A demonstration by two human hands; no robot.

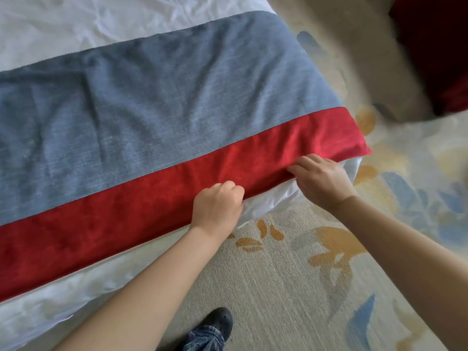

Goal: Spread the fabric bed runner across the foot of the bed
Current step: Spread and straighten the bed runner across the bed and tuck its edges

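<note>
- Progress looks late: the bed runner [152,102] lies flat across the bed, stretching away from both hands, with some soft creases in it.
- The left hand [217,206] has curled fingers and pinches the near edge of the red band [101,224].
- The right hand [321,178], just beside it toward the bed corner, pinches the same edge above the white sheet [268,198].
- Probably left to do: pull this edge straight and smooth the creases.

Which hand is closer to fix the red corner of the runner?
Probably right. The right hand grips the runner at its red edge beside the corner; the left hand grips it farther along the bed.
</note>
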